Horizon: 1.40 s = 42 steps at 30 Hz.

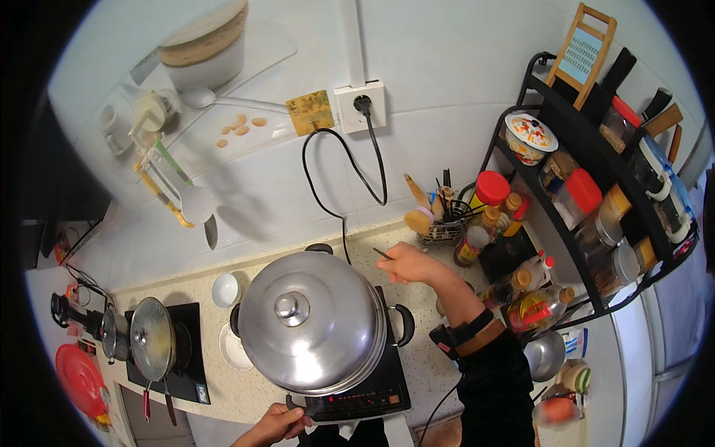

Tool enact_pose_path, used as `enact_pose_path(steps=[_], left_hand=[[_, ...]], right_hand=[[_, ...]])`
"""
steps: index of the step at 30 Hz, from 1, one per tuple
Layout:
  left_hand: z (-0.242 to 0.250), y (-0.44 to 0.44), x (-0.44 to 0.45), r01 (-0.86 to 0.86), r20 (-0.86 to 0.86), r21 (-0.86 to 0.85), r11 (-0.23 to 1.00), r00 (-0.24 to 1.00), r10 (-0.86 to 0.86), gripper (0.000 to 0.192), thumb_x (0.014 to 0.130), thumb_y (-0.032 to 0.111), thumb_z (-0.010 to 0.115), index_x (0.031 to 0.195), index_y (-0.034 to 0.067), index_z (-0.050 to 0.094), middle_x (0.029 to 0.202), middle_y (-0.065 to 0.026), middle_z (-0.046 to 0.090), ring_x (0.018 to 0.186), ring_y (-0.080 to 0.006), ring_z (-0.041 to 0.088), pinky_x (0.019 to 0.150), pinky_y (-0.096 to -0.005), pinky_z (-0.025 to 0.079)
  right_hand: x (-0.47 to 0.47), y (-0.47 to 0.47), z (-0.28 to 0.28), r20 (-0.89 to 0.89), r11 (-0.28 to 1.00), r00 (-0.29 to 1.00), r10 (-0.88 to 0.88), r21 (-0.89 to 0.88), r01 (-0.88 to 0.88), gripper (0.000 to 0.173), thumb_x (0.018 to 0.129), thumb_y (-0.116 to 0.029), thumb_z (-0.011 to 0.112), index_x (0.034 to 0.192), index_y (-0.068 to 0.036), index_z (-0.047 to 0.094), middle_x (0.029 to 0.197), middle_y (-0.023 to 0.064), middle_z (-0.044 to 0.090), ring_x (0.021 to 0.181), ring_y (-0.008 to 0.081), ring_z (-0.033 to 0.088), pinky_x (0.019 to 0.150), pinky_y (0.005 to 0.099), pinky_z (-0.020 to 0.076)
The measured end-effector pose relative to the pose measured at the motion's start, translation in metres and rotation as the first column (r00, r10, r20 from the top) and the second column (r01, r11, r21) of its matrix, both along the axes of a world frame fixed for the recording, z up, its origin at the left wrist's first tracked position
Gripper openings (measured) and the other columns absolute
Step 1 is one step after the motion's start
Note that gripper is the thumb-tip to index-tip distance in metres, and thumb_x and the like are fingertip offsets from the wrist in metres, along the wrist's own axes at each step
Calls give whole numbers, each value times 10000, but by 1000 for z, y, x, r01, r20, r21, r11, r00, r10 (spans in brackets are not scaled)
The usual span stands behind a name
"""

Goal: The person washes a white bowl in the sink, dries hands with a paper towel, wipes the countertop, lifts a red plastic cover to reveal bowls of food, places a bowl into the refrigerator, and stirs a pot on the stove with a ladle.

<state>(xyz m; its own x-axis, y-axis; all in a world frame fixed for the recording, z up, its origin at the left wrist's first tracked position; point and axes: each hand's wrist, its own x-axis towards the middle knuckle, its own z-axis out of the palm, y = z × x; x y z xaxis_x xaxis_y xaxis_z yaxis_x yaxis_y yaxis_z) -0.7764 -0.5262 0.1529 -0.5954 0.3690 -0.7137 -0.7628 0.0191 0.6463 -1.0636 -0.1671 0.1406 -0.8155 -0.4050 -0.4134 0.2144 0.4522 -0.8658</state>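
A large steamer pot with a domed metal lid (329, 329) stands on a black induction cooker (363, 399) whose panel is lit. My left hand (275, 423) is at the pot's near side, its thumb and fingers closed on a black handle (295, 403). Beyond the pot's right side, my right hand (406, 264) is held over the counter with a thin dark stick (382, 253) between its fingers; most of the stick is hidden. The steamer's right side handle (405, 325) is untouched. The lid is on, so the inside of the pot cannot be seen.
Left of the steamer are a white bowl (226, 290), a white plate (234, 347) and a glass-lidded pan (152, 338) on another hob. A utensil basket (441, 230), bottles (472, 246) and a black spice rack (575, 246) stand to the right. A black cord (343, 234) runs behind the steamer.
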Motion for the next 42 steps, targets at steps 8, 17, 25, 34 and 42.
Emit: enact_pose_path(steps=[8,17,25,34,42], left_hand=[[11,3,-8,17,55,23,1000,998,-19,426,924,362,534,839,-42,639,468,-12,417,392,-90,354,382,-233,245],[12,1,-9,42,75,1,999,996,-42,414,927,354,528,857,-36,646,466,-17,424,402,-93,361,393,-236,247],[10,-1,-8,43,91,30,999,995,-45,401,941,349,509,849,-13,655,484,-2,438,422,-81,373,418,-223,274],[1,-6,-10,150,47,69,986,987,-153,397,950,358,504,858,8,668,531,9,463,454,-74,413,449,-213,325],[-5,-8,-8,161,66,66,985,984,-166,431,950,402,493,848,25,677,525,11,468,458,-75,422,456,-211,335]], right_hand=[[-11,-2,-1,-29,999,999,29,41,-28,241,879,-219,557,872,15,614,613,81,598,479,140,526,468,296,441],[-51,-16,2,-12,957,969,247,160,-242,277,896,-260,504,949,-4,595,694,73,627,516,150,550,507,318,460],[-83,-58,-15,-42,935,944,328,156,-318,294,921,-275,494,977,-8,603,733,75,635,514,144,524,528,336,440],[-96,-80,-24,69,931,928,366,-19,-366,319,946,-214,484,1187,-13,542,761,78,616,473,79,407,455,247,368],[-109,-87,-17,98,902,898,429,-98,-420,174,936,-197,513,938,-28,553,632,34,531,460,72,389,420,225,304]])
